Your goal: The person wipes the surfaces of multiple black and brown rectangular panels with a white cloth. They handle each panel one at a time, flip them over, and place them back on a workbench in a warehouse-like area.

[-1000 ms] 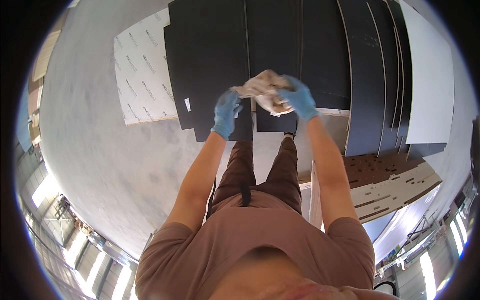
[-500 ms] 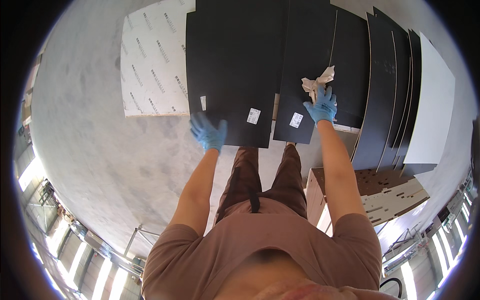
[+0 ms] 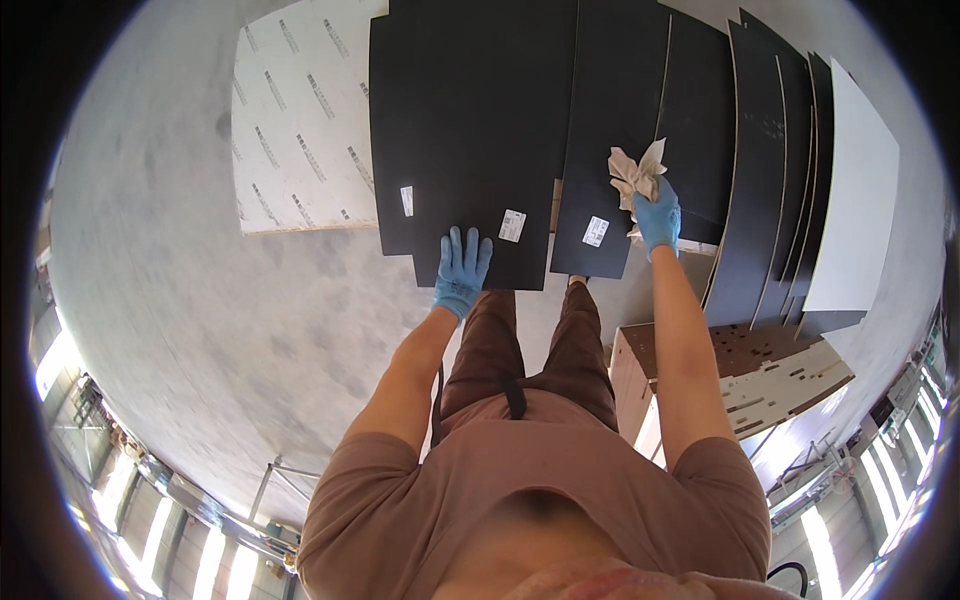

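My left hand (image 3: 462, 272), in a blue glove, lies with fingers stretched out on the near edge of a wide black panel (image 3: 470, 120). A white label (image 3: 512, 225) is stuck on that panel to the right of my fingers, and a smaller label (image 3: 406, 201) sits on a black panel edge farther left. My right hand (image 3: 658, 216), also gloved in blue, is closed on a crumpled beige cloth (image 3: 635, 172). It is over the right side of a narrower black panel (image 3: 605, 110), which bears its own label (image 3: 595, 231). The right fingertips are partly hidden by the cloth.
A white printed board (image 3: 300, 130) lies left of the black panels. At right, several dark panels (image 3: 755, 180) and a white panel (image 3: 850, 190) overlap in a row. Nearer stands a stack of slotted brown and pale boards (image 3: 770, 380). Grey concrete floor (image 3: 200, 330) surrounds them.
My left hand has moved right along the wide panel's near edge. Beneath it, the panel's lower-left corner now shows a step. My right hand has shifted slightly right, still gripping the cloth.
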A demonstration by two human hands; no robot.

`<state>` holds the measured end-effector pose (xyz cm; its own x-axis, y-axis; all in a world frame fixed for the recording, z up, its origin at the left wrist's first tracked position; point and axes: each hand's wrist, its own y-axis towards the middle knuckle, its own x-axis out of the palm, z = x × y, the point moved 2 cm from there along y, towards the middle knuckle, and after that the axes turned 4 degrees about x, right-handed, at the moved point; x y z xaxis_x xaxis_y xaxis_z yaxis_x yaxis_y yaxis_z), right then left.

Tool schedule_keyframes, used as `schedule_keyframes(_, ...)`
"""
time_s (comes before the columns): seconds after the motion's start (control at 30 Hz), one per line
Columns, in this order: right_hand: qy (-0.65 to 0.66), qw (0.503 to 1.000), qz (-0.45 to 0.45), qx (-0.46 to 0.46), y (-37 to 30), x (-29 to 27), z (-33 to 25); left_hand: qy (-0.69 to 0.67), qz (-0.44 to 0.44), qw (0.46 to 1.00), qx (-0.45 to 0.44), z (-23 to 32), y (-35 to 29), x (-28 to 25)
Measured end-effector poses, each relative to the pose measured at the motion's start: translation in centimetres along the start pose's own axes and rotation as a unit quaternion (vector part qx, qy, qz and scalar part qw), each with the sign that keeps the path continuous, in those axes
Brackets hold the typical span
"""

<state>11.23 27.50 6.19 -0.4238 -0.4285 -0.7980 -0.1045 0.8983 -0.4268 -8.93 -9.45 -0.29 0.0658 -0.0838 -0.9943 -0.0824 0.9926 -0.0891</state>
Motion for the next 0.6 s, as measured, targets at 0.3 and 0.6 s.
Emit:
schedule_keyframes(0.3, 0.278, 0.960, 0.007, 0.004, -5.1, -4.3, 1.0, -0.044, -0.011, 0.999, 0.023, 1.6, 1.4, -19.6)
schedule_keyframes(0.6, 0.544, 0.838, 0.019, -0.035, -8.1, -15.2, 1.4, -0.124, 0.283, 0.922, -0.233, -4.1, 8.1, -47.6)
